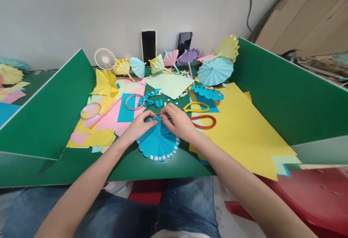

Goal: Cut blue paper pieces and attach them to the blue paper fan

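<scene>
A blue pleated paper disc [159,140] with a scalloped edge lies at the table's front, small white squares [164,157] along its lower and right rim. My left hand [141,124] pinches the disc's upper left edge between thumb and fingers. At the top edge, close beside it, my right hand [178,120] has its fingers closed on the rim; whether a small white piece is also between them I cannot tell. Scissors with one yellow and one red handle [203,121] lie just right of my right hand, their blades mostly hidden behind it.
Folded paper umbrellas [214,70] and two phones [149,46] line the back, with a small white fan [104,59]. Tape rings [135,102] and paper scraps lie left, yellow sheets [236,133] right. Green partitions [293,93] flank the table.
</scene>
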Tool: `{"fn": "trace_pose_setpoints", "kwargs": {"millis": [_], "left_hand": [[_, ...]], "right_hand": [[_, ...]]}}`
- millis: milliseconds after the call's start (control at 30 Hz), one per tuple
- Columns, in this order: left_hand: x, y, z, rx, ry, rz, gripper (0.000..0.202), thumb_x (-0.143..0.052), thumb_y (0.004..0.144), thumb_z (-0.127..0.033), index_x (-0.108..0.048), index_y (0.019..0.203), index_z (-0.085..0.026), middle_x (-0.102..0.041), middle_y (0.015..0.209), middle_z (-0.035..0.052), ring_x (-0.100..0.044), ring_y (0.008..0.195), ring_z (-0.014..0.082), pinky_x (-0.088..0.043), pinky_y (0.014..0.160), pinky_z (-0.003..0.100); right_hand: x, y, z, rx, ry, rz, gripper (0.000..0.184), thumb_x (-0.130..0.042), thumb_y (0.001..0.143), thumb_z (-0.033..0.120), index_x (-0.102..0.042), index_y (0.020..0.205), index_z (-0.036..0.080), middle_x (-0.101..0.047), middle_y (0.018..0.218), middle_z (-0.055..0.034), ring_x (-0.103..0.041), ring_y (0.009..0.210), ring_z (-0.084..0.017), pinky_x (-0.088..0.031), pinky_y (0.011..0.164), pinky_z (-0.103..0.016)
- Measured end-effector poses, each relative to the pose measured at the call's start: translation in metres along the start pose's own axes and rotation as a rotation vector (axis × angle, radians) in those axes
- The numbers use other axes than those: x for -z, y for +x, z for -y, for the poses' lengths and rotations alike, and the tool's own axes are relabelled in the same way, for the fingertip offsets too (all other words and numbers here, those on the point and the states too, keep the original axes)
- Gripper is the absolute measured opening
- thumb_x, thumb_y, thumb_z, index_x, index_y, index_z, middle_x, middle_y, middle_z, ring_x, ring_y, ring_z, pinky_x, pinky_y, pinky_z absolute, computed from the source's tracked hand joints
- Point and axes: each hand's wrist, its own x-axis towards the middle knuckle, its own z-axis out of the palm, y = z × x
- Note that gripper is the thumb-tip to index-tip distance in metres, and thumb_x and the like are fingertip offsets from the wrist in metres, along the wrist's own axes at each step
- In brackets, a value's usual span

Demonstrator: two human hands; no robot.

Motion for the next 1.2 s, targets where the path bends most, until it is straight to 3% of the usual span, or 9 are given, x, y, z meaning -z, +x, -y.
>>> {"fn": "trace_pose_setpoints", "kwargs": {"millis": [133,267,400,500,600,800,933,1100,1200], "left_hand": [[0.001,0.0,0.001,0.009,0.025,-0.01,0.013,-0.049,0.065,-0.021,-0.053,0.076,-0.016,-0.055,0.077,-0.0004,-0.049,0.079,0.0136,-0.036,0.075,0.025],[0.001,0.0,0.001,-0.001,0.036,0.003,0.022,-0.046,0.065,-0.017,-0.055,0.085,-0.017,-0.058,0.09,0.0008,-0.05,0.086,0.0141,-0.035,0.08,0.025],[0.002,0.0,0.003,0.016,0.037,-0.002,0.019,-0.046,0.064,-0.017,-0.055,0.082,-0.016,-0.057,0.086,0.0009,-0.05,0.085,0.0144,-0.036,0.079,0.026],[0.001,0.001,0.006,0.04,0.006,0.001,0.015,-0.048,0.063,-0.018,-0.053,0.076,-0.016,-0.055,0.079,0.0002,-0.049,0.081,0.0143,-0.036,0.076,0.026],[0.001,0.001,0.007,0.053,-0.02,0.007,0.012,-0.051,0.061,-0.02,-0.05,0.073,-0.016,-0.051,0.075,-0.001,-0.048,0.078,0.0135,-0.037,0.074,0.026],[0.001,0.0,0.005,0.07,-0.023,0.027,0.02,-0.055,0.063,-0.024,-0.054,0.081,-0.016,-0.056,0.086,0.0017,-0.05,0.084,0.0149,-0.037,0.076,0.026],[0.001,0.001,0.004,0.071,0.029,0.023,0.019,-0.054,0.064,-0.027,-0.057,0.078,-0.016,-0.058,0.081,0.0008,-0.051,0.081,0.0157,-0.037,0.074,0.026],[0.001,0.001,0.004,0.051,0.042,-0.045,0.015,-0.052,0.064,-0.026,-0.055,0.074,-0.015,-0.057,0.076,-0.0002,-0.05,0.076,0.0141,-0.037,0.072,0.025],[0.001,0.0,0.004,0.049,0.037,-0.051,0.013,-0.052,0.065,-0.025,-0.054,0.072,-0.016,-0.056,0.074,-0.0012,-0.049,0.074,0.0135,-0.037,0.069,0.024]], "right_hand": [[0.0,0.002,-0.003,-0.135,-0.059,-0.037,0.01,-0.035,0.078,0.016,-0.044,0.073,0.017,-0.051,0.073,-0.0051,-0.047,0.066,-0.015,-0.034,0.058,-0.024],[0.002,0.004,-0.005,-0.288,-0.188,0.031,0.016,-0.032,0.08,0.02,-0.043,0.069,0.018,-0.052,0.067,-0.0042,-0.046,0.061,-0.015,-0.028,0.052,-0.024],[0.003,0.003,-0.006,-0.378,-0.24,0.036,0.018,-0.034,0.079,0.023,-0.044,0.065,0.019,-0.052,0.06,-0.0034,-0.045,0.054,-0.016,-0.022,0.047,-0.024],[0.002,0.002,-0.008,-0.324,-0.201,-0.025,0.007,-0.04,0.073,0.017,-0.046,0.071,0.019,-0.053,0.064,-0.0036,-0.046,0.055,-0.016,-0.024,0.046,-0.024],[0.0,0.0,-0.011,-0.227,-0.161,-0.064,0.01,-0.04,0.069,0.012,-0.047,0.073,0.019,-0.054,0.066,-0.004,-0.047,0.057,-0.016,-0.028,0.048,-0.024],[0.0,0.001,-0.013,-0.199,-0.092,-0.03,0.018,-0.033,0.075,0.012,-0.049,0.071,0.019,-0.057,0.068,-0.0043,-0.05,0.061,-0.017,-0.033,0.053,-0.025],[0.003,0.002,-0.009,-0.201,-0.036,-0.076,0.017,-0.033,0.078,0.017,-0.05,0.075,0.018,-0.056,0.068,-0.0045,-0.05,0.062,-0.017,-0.035,0.055,-0.026],[0.007,0.0,0.0,-0.01,0.14,-0.088,0.01,-0.043,0.077,0.019,-0.053,0.076,0.018,-0.054,0.076,-0.0046,-0.05,0.07,-0.014,-0.04,0.062,-0.025],[0.005,-0.002,0.001,0.084,0.069,-0.037,0.012,-0.045,0.077,0.021,-0.056,0.08,0.019,-0.056,0.084,-0.0061,-0.05,0.079,-0.017,-0.041,0.068,-0.028]]}}
